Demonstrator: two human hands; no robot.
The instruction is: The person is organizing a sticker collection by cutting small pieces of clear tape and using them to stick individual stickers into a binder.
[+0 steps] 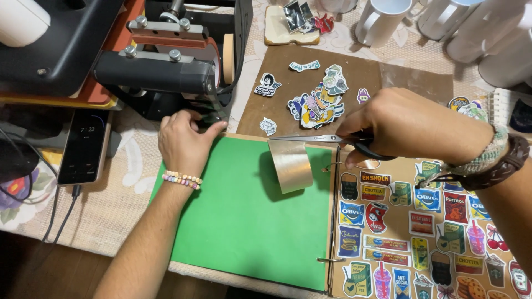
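My right hand (pixel 413 124) grips a pair of black-handled scissors (pixel 321 139) whose blades point left. The blades meet the top edge of a curled, shiny tan sheet (pixel 291 164), which hangs over a green page (pixel 244 221). My left hand (pixel 182 143), with a bead bracelet at the wrist, rests at the green page's top left corner. Its fingertips pinch a thin dark glossy piece (pixel 212 115) right in front of the black press. I cannot tell whether that piece joins the tan sheet.
The green page lies in an open ring binder beside a page of printed stickers (pixel 421 232). Behind it, a brown mat (pixel 354 83) holds several cut-out stickers (pixel 318 102). A black press machine (pixel 155 61) stands at the back left, a phone (pixel 83 147) on a cable to the left, and white mugs (pixel 382 19) at the back right.
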